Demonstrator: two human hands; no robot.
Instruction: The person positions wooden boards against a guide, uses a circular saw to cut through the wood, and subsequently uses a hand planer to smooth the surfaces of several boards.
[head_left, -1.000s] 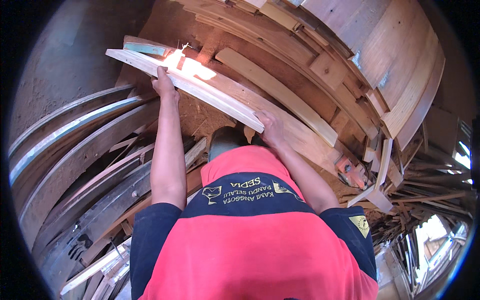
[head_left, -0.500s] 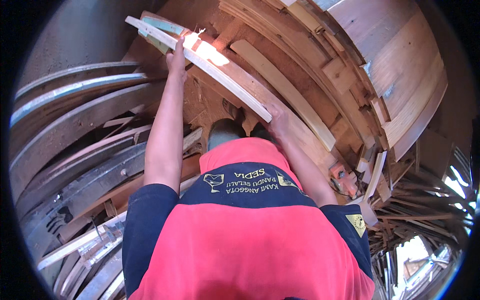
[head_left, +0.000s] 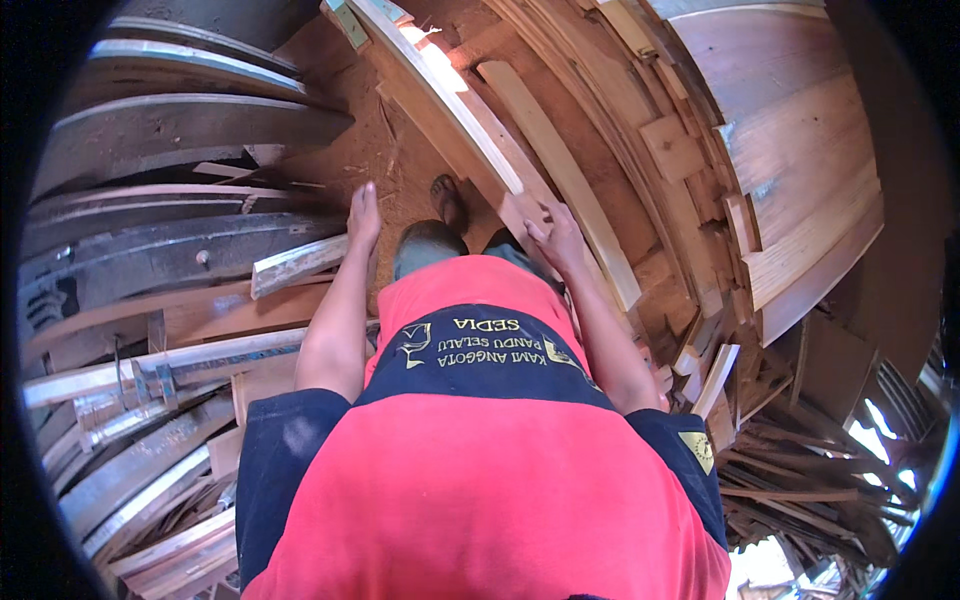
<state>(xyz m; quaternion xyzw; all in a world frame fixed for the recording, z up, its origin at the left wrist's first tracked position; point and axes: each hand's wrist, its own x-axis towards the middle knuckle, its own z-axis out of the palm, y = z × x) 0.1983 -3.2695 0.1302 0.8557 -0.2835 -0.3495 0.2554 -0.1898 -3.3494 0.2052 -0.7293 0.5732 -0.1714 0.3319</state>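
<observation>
R hand (head_left: 558,240) nr pale plank (head_left: 473,122)

A strip (head_left: 452,102) lies on a board (head_left: 521,165), with a plank (head_left: 562,185) to its right.

One left hand (head_left: 364,218) and one right hand (head_left: 560,238) are showing, making two. One pale strip (head_left: 469,120) is lying along one wide board (head_left: 515,209); one loose plank (head_left: 560,175) is lying beyond that board's right edge. One foot (head_left: 448,202) and two knees (head_left: 425,245) are showing near its left edge.
</observation>
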